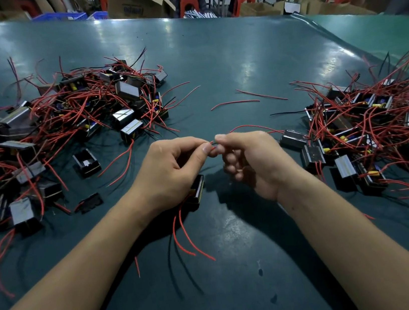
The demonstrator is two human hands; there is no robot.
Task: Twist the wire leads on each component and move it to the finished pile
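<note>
A small black transformer component (198, 190) with red and black leads sits under my left hand (171, 170), partly hidden by the palm. Thumb and forefinger of that hand pinch red wire leads (212, 146) at the centre of the table. My right hand (249, 161) pinches the same leads from the other side, fingertips almost touching the left ones. A red lead arcs away to the right from the pinch. More red leads (186, 238) trail from the component toward me.
A large pile of components with red wires (67, 121) covers the left of the dark green table (211, 62). Another pile (367, 126) lies at the right. Two loose red wires (235, 102) lie beyond my hands. People, cardboard boxes and red stools stand behind the table.
</note>
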